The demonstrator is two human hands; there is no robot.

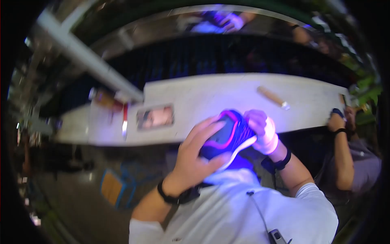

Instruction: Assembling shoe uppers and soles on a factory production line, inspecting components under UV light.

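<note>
In front of my chest, just off the table's near edge, I hold a dark sneaker (242,131) with a pink-edged collar and a pale sole, tilted and lit violet. My left hand (197,152) lies across the collar opening, fingers over the far rim and thumb along the near side. At the other end, my right hand (262,129) is closed with curled fingers on the shoe's upper and sole edge. Glare and blur hide whether anything else is in the right fingers.
The white table (211,91) carries a phone-like flat rectangle (155,117), a red-and-white slim tool (125,122) and a wooden-handled brush-like tool (272,97). A grey post (93,61) stands left. One co-worker (345,158) is at right; another person's hand (233,22) works across. A blue-edged stool-like object (111,188) stands below.
</note>
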